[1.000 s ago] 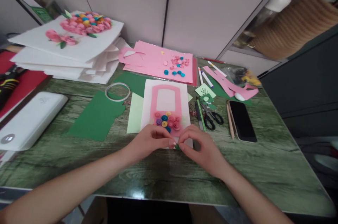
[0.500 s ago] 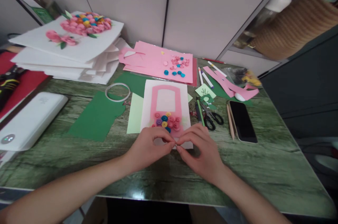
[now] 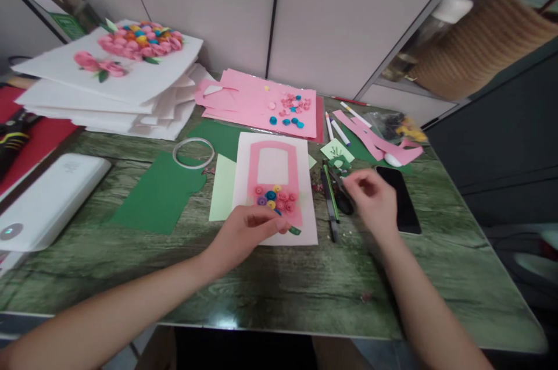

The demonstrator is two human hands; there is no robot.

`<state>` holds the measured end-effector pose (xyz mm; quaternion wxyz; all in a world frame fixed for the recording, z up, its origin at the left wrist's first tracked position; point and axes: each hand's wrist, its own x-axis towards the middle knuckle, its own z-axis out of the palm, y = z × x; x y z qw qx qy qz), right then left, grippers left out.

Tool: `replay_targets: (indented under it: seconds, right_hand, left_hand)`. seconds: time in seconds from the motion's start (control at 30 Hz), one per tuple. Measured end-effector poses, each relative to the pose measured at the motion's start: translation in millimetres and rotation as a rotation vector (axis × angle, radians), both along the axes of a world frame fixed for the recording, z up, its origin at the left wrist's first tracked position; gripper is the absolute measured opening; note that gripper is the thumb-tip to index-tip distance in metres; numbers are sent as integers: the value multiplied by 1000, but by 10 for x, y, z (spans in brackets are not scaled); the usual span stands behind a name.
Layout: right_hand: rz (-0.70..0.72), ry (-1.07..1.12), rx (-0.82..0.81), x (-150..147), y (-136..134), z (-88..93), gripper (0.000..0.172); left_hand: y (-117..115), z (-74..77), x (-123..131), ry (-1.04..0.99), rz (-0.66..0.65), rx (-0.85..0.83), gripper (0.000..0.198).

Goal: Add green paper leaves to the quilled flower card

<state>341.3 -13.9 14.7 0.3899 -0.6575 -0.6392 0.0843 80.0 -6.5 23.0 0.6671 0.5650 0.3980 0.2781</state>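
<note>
My left hand (image 3: 248, 230) is closed in a pinch over the lower part of a white card (image 3: 307, 178). A small green paper leaf (image 3: 295, 231) sticks out from its fingertips. On the card is a pink paper basket shape (image 3: 254, 163) with an arched handle, filled with rolled paper flowers (image 3: 282, 196) in pink, blue, yellow and purple. To the right of the card, my right hand (image 3: 372, 198) has its fingers curled closed at the black scissors (image 3: 346, 203), covering part of their handles. A green-striped pen (image 3: 330, 195) lies beside the scissors.
Green paper (image 3: 154, 195), a white ring (image 3: 194, 153) and a white power bank (image 3: 56, 198) lie left. Pink sheets (image 3: 248, 99) bear loose paper rolls at the back. A phone (image 3: 401, 201), markers (image 3: 340, 131) and pink strips (image 3: 357, 131) lie right. White sheets (image 3: 143, 85) are stacked back left.
My right hand has left the card and moved right to the scissors, its fingers parting from my left hand's. My left hand stays over the card, and the green leaf now shows at its fingertips.
</note>
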Motion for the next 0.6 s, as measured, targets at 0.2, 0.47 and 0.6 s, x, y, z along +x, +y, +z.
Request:
replay_targets:
  seconds: [0.2,0.47,0.6]
  right_hand:
    - [-140,-203,-10,613,283,-335,14]
    - [-157,-238,22,490,232,-259,19]
    - [-5,-193,56,101,65,-85,15]
  left_hand:
    - [24,-60,5,-197,64,-370,15]
    - [63,-43,-10,-347,97,-667,10]
    - [71,-64,-7,-385,125,-791,7]
